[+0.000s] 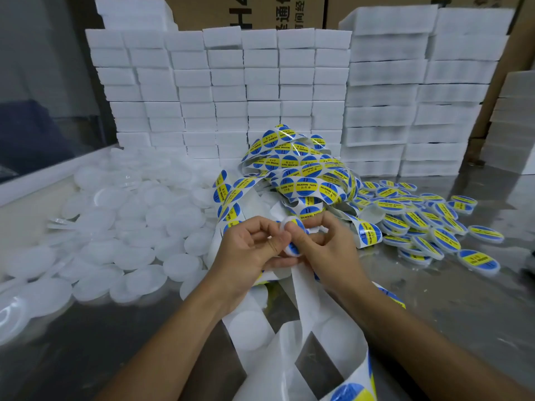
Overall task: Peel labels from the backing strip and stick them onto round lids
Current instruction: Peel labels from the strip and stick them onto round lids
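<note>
Both hands meet at the middle of the view over a grey, shiny metal table [451,308]. The left hand [249,250] and the right hand [324,244] together pinch a small round white plastic lid [291,237] that carries a blue-and-yellow label; the left grip is closed on the lid's left edge with the thumb pressed against it, and the right grip is closed on the lid from the right, thumb across the label's face. Just behind the hands lies a tangled heap of white backing strip [301,169] covered with round blue-and-yellow labels reading "SOLDERING PASTE". From under the hands, the emptied white backing strip [301,314], with bare round patches, trails down toward the lower edge of the view, where one more label [350,393] shows. To the left spreads a loose pile of plain white round lids [121,227]. To the right lies a pile of lids already labelled [419,215], blue and yellow faces up or tilted. Behind everything rise stacks of white foam blocks [260,91], with brown cardboard boxes [249,10] above them.
</note>
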The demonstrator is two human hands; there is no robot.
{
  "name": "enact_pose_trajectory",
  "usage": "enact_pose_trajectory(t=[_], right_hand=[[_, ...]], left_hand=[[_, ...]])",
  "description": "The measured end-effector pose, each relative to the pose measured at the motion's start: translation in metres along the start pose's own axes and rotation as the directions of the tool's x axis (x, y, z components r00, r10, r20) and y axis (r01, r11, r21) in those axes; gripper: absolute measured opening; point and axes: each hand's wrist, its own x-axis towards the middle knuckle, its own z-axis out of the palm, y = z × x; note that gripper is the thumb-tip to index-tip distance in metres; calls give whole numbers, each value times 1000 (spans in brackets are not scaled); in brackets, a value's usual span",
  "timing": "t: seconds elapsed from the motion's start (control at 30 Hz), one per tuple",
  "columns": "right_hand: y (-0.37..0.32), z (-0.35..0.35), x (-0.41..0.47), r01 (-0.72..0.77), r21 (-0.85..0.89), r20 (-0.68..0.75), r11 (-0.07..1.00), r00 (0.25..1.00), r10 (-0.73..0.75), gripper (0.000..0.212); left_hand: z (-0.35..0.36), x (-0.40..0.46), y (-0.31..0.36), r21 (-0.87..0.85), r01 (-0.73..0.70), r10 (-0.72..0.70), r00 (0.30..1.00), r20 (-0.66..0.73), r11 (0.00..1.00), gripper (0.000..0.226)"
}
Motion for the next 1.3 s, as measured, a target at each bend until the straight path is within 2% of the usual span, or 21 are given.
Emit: enact_pose_trajectory(t=[0.13,0.27,0.4,0.5,0.6,0.77,0.83,0.97,1.03,1.1,1.13,1.23,1.3], right_hand=[[1,-5,2,26,-15,-36,1000,999,-26,35],[5,-5,2,58,24,47,998,997,-59,10],[2,-8,2,-17,104,162,994,987,0,37],[-2,-7,2,-75,126,184,989,982,51,45],[-2,-5,2,-59,120,143,991,989,42,43],[0,-6,3,-42,86,74,995,997,36,23],[2,-5,3,-73,92,47,993,997,69,10],[2,-7,7,-186,164,-12,969,982,191,17],[2,-10,10,-243,172,-55,955,965,255,14],[2,-17,16,-255,168,-122,952,953,277,12],[1,-23,19,-250,165,-156,954,949,276,13],[-3,-45,29,-237,153,-269,959,924,271,13],[-3,-65,37,-218,175,-373,960,888,270,12]], left_hand=[[1,-1,-1,75,-1,-1,1000,24,997,21],[0,1,2,7,-13,14,999,-44,1000,23],[-2,2,4,-4,-17,16,989,-145,1000,20],[-1,2,4,35,-9,17,970,-242,999,9],[0,1,2,153,-32,79,946,-314,988,4],[1,1,-2,222,-57,115,959,-260,973,9],[2,3,-5,325,-71,165,949,-270,943,21],[0,4,-12,582,17,177,946,-273,813,64],[-5,3,-15,706,55,150,963,-226,706,71],[-9,2,-17,765,89,111,972,-205,638,67],[-10,1,-18,761,106,93,972,-214,640,64],[-10,2,-19,690,127,45,973,-225,713,48],[-9,3,-19,677,129,24,977,-213,725,37]])
